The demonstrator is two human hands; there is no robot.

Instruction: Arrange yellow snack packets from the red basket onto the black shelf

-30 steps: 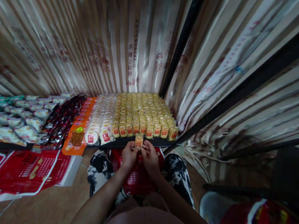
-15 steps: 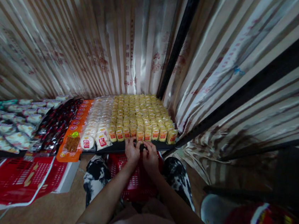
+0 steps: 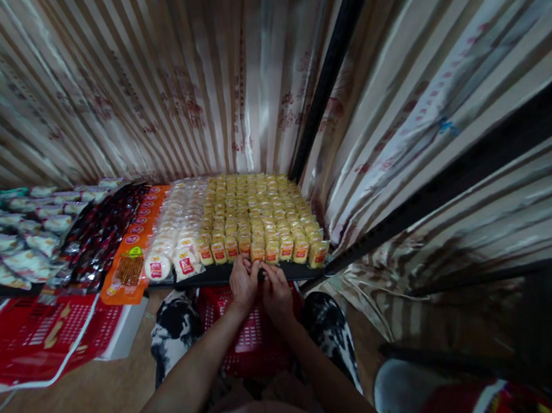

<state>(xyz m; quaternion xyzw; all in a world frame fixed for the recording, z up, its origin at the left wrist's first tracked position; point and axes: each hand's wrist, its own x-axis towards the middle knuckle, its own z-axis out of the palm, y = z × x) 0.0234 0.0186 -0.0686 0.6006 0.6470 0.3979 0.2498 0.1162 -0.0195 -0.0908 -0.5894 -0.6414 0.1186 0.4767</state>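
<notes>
Rows of small yellow snack packets [image 3: 257, 215] with red labels fill a black shelf [image 3: 302, 271]. My left hand [image 3: 243, 283] and my right hand [image 3: 277, 292] meet at the shelf's front edge, just below the middle of the front row. Both hands have their fingers curled, with the fingertips pressed together and touching the front-row packets. Whatever sits between the fingertips is hidden. A red plastic basket [image 3: 250, 337] rests under my forearms, between my knees in black-and-white trousers.
Left of the yellow packets lie round white packets [image 3: 163, 261], orange packs [image 3: 131, 264], dark red packs [image 3: 96, 235] and green-and-white bags [image 3: 8, 238]. A red printed carton [image 3: 37, 330] stands on the floor at left. Striped sheeting and a black post [image 3: 334, 62] close off the back and right.
One second ago both hands held a yellow packet just in front of the shelf. They have moved forward to the shelf edge, and the packet no longer shows between them.
</notes>
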